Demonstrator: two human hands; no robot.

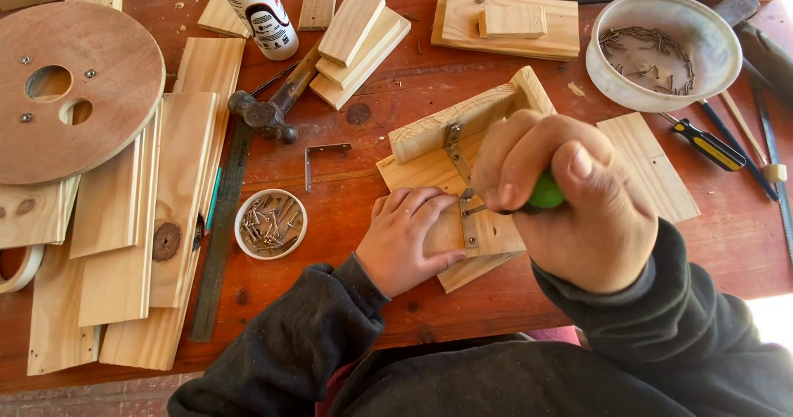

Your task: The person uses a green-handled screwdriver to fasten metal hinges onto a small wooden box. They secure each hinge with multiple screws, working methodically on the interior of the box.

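Right hand (570, 198), closest to the lens, is fisted tight around a green-handled screwdriver (543, 192), tip down at a metal bracket (462, 181). Left hand (410, 237) lies flat, fingers spread, pressing the pale pine block (446, 148) onto the worn red table (363, 219). Nearby sits a round tin of screws (270, 223), a hammer (273, 111) beyond.

Left hand (409, 239) flat; right hand (570, 194) fisted grip.
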